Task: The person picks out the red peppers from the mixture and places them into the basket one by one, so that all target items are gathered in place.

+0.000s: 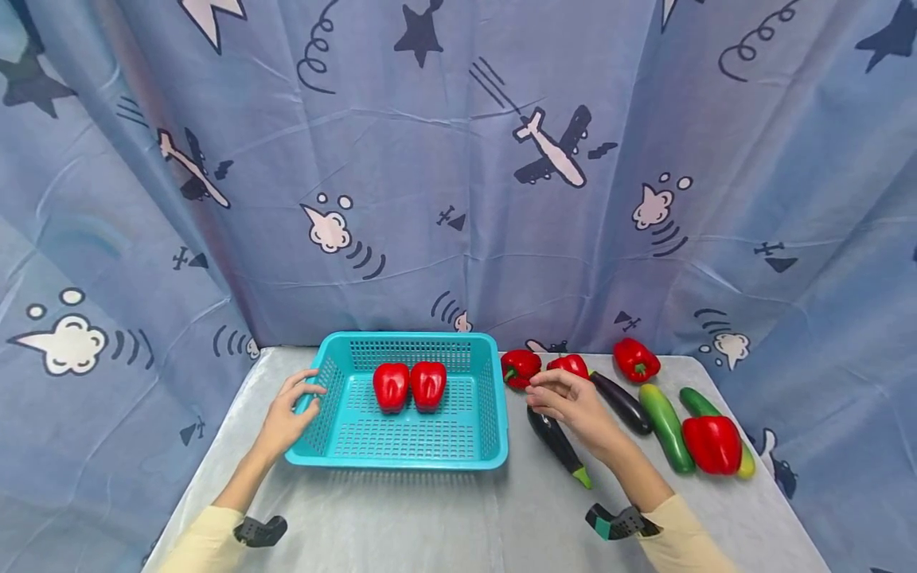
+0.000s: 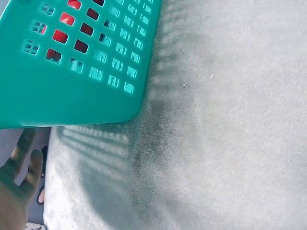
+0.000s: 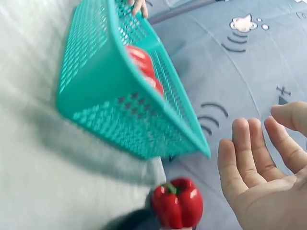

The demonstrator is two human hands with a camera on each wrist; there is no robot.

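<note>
A turquoise plastic basket (image 1: pixel 397 463) stands on the table, and two red bell peppers (image 1: pixel 410 387) sit side by side inside it. My left hand (image 1: pixel 282 418) is at the basket's left rim, its fingers loosely bent and overlapping the edge in the head view. To the right of the basket, my right hand (image 1: pixel 573 406) hovers with relaxed, spread fingers and nothing in them. Below it lies a dark eggplant (image 1: pixel 555 444). Just beyond the fingers are a red bell pepper (image 1: pixel 520 366) and another red bell pepper (image 1: pixel 571 364), partly hidden by the hand.
Farther right lie a second eggplant (image 1: pixel 622 403), a red bell pepper (image 1: pixel 634 360), a green cucumber (image 1: pixel 666 428), another green vegetable (image 1: pixel 696 402) and a large red bell pepper (image 1: pixel 712 444) at the table's right side. A patterned blue curtain (image 1: pixel 401 199) hangs close behind the table.
</note>
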